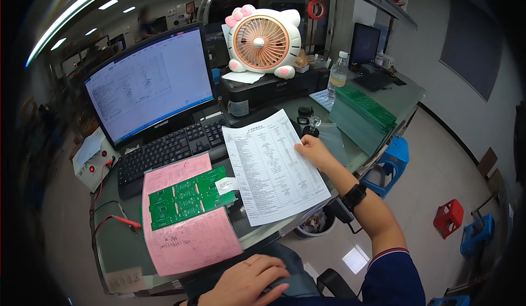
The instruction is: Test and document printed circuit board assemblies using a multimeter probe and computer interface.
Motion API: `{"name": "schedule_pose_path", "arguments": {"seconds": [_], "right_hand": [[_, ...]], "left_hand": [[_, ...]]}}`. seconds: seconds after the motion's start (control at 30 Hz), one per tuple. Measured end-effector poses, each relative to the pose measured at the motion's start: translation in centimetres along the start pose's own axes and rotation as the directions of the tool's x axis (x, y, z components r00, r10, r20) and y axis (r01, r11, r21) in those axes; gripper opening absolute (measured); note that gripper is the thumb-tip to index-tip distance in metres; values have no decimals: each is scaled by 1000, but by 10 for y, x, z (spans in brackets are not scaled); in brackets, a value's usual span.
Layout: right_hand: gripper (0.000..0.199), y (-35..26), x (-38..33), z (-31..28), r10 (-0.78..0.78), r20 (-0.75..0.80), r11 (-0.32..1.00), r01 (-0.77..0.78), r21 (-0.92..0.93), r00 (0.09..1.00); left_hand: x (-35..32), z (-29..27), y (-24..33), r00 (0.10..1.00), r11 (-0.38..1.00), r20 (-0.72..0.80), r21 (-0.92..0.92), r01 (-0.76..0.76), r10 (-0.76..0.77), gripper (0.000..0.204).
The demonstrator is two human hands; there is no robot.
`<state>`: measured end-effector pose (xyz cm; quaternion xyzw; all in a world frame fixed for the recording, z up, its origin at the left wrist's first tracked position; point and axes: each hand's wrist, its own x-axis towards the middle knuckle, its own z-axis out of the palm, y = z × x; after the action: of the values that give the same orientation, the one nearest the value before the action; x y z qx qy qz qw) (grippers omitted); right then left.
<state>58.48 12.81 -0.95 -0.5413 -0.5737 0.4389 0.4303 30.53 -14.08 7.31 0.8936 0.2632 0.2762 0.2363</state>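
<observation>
My right hand (315,151) is closed on the right edge of a white printed sheet (274,169), a form full of table rows. The sheet lies tilted over the desk's front part, and its lower corner reaches the desk edge. My left hand (249,280) rests low in front of the desk, above my lap, fingers loosely spread and holding nothing. To the left of the sheet, a green circuit board panel (189,196) lies on a pink paper in a clear sleeve (192,246). A small white label (226,185) sits at the board's right end.
Behind are a black keyboard (170,150), a monitor (153,81) and a cat-shaped fan (263,43) on a black printer (274,90). A bottle (337,73) and stacked green boards (364,111) stand right. Red test leads (127,221) lie left; a bin (315,226) is below.
</observation>
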Motion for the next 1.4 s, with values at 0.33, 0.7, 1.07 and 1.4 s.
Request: {"name": "schedule_pose_path", "arguments": {"seconds": [0.33,0.7,1.07,1.4], "right_hand": [[24,4,-14,-14,-253,-165,890,162,-426,953],[42,-22,17,-81,-764,-3,189,218,-957,645],[30,-37,25,-74,-434,-77,471,153,-869,898],[31,-67,-180,-17,-225,484,933,330,-143,845]], "left_hand": [[49,69,-66,989,912,-10,387,138,-146,51],[52,74,-65,956,817,-131,497,293,-263,59],[62,71,-60,972,916,-149,335,220,-179,53],[61,69,-51,935,967,-261,-151,205,-239,63]]}}
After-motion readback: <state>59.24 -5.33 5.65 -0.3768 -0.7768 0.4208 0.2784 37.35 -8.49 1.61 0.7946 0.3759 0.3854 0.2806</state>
